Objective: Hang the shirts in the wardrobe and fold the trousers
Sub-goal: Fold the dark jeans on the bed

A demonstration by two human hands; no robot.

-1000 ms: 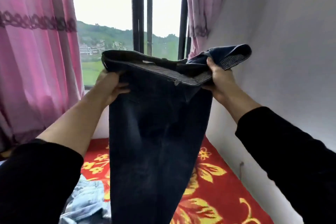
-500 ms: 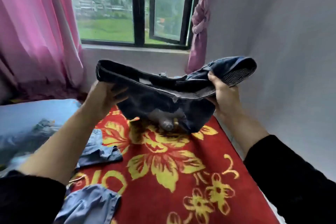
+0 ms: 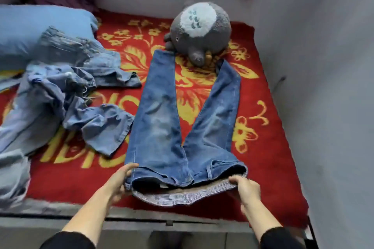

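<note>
Trousers: left hand pinching waistband's 9 o'clock corner, right hand gripping the 3 o'clock one. Aloft a second ago, now lying flat on the bed, legs running toward 12; probably ready for folding.

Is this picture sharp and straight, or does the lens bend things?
Head view: the wide-angle lens curves the right wall; the pale clothes at the left edge smear, the jeans look fairly crisp; light is soft, without glare.
</note>
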